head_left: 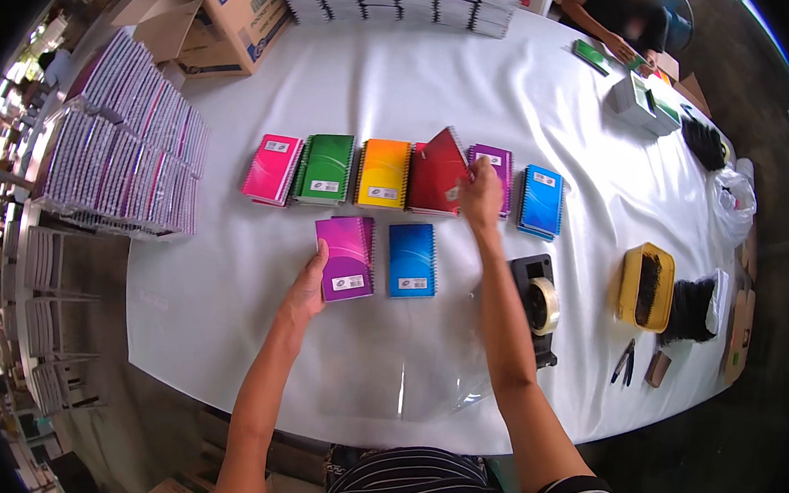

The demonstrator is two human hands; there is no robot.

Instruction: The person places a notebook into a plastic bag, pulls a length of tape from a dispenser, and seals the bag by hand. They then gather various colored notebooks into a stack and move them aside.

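My left hand (306, 288) grips the left edge of a purple spiral notebook (349, 254), apparently with another beneath it. Just right of that lies a blue spiral notebook (412, 257). My right hand (482, 198) holds a red spiral notebook (440, 165) by its right side, tilted above the red notebooks in the row. From left to right, that row also has pink notebooks (271, 170), green notebooks (327, 162), yellow notebooks (384, 167), purple notebooks (496, 156) partly behind my right hand, and blue notebooks (541, 201).
Beside my right forearm stands a tape dispenser (538, 306). Farther right are a yellow tub (646, 287), black binding pieces (692, 309) and a cutter (624, 362). Wrapped notebook stacks (124, 151) and a cardboard box (236, 25) occupy the left. Another person's hand (620, 47) works at far right.
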